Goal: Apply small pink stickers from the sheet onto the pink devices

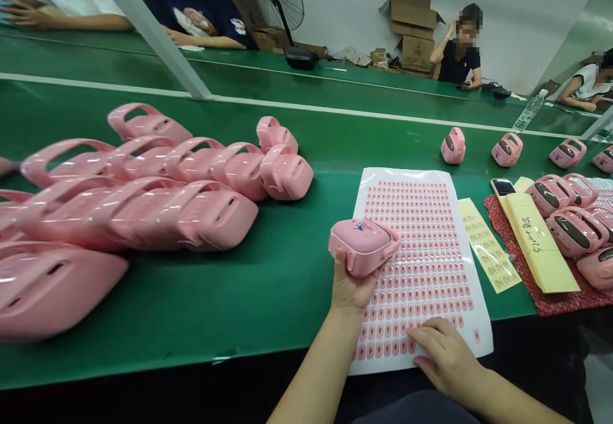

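A pink device [363, 245] with a small printed picture on its face is held up in my left hand [353, 287], above the left edge of a large white sticker sheet [472, 312]. Rows of small pink stickers with red marks cover the sheet. My right hand [443, 350] rests on the sheet's lower part, its fingers bent and apart, the fingertips near the bottom rows of stickers. Nothing shows between those fingers. One lone sticker [476, 335] sits near the sheet's lower right corner.
Several pink devices [215, 213] with handles stand in rows at left. At right are a yellow sticker strip [488, 245], yellow paper [539, 242], a phone [502, 186] and more devices [575, 231] on red wrap. A bottle [530, 111] and several people are farther back.
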Tool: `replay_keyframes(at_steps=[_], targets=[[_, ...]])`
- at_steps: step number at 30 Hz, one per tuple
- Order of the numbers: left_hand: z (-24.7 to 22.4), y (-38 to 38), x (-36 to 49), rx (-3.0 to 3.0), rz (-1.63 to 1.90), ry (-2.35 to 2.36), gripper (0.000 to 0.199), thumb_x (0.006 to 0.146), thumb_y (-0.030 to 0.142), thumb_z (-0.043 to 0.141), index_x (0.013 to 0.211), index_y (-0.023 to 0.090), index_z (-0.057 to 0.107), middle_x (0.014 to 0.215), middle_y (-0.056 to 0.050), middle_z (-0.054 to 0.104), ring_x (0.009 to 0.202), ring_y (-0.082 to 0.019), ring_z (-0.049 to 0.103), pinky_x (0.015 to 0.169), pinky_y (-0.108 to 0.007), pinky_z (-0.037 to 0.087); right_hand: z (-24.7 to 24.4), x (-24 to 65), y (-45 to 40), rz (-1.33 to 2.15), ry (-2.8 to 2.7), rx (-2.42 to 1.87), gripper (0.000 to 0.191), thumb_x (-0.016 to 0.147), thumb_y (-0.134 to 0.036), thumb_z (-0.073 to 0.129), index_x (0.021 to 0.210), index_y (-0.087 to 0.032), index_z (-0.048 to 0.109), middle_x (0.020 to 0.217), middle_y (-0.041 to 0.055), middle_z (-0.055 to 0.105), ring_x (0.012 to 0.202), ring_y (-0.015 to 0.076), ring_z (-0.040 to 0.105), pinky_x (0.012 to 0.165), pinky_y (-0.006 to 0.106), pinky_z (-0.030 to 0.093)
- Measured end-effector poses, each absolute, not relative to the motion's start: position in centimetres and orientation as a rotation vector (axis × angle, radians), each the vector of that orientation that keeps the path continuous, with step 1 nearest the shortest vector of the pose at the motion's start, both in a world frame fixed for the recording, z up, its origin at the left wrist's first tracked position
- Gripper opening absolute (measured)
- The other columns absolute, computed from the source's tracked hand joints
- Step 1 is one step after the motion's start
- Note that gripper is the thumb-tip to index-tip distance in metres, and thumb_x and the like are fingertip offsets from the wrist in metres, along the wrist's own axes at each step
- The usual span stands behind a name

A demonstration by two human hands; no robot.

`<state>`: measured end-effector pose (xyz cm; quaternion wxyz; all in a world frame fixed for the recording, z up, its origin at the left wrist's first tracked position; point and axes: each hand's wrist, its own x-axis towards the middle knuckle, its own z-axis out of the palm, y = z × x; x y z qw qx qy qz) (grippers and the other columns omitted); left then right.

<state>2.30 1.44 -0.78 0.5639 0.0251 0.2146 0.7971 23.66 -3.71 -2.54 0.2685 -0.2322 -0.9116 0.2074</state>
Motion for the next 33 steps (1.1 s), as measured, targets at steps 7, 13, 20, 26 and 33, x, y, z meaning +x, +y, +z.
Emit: replay_keyframes(at_steps=[7,13,20,26,33], targets=[[0.9,1.5,3.1,0.042,1.883,0.502,0.074,0.059,0.037,0.080,0.125,0.019,0.051,0.116,-0.015,0.064,0.104,-0.036,0.060,0.068,-0.043,0.058,-4.3,23.2,-4.1,0.278,-2.420,-0.535,0.047,0.090,-0.008,0.036,0.135,-0.019,0.041,0.091,0.0104,0.073,0.074,0.0231,0.063,0.063,0.038,0.052],[1.1,1.4,3.1,0.036,1.888,0.500,0.066,0.065,0.039,0.075,0.123,0.020,0.052,0.114,-0.014,0.065,0.104,-0.034,0.060,0.072,-0.044,0.057,-4.4,22.8,-4.5,0.179,-2.444,-0.574,0.044,0.091,-0.009,0.031,0.133,-0.014,0.045,0.091,0.0127,0.071,0.070,0.0219,0.059,0.060,0.035,0.052],[0.7,1.5,3.1,0.062,1.907,0.524,0.069,0.058,0.038,0.080,0.120,0.019,0.055,0.112,-0.013,0.066,0.097,-0.032,0.063,0.070,-0.042,0.057,-3.3,21.5,-4.2,0.000,-2.539,-0.555,0.037,0.088,-0.005,0.027,0.104,-0.007,0.060,0.071,0.0121,0.064,0.059,0.0204,0.052,0.051,0.031,0.048],[0.7,1.5,3.1,0.055,1.916,0.522,0.064,0.064,0.037,0.076,0.122,0.020,0.054,0.111,-0.012,0.067,0.097,-0.031,0.063,0.071,-0.042,0.057,-3.4,20.7,-4.3,-0.049,-2.545,-0.639,0.034,0.084,-0.003,0.030,0.099,-0.010,0.059,0.070,0.0116,0.060,0.060,0.0221,0.049,0.050,0.033,0.046],[0.6,1.4,2.7,0.029,1.911,0.467,0.055,0.075,0.037,0.066,0.126,0.022,0.050,0.116,-0.012,0.064,0.103,-0.029,0.062,0.076,-0.042,0.056,-4.0,20.5,-4.9,-0.003,-2.523,-0.674,0.033,0.080,-0.002,0.035,0.103,-0.010,0.058,0.070,0.0111,0.058,0.060,0.0218,0.049,0.052,0.033,0.047]])
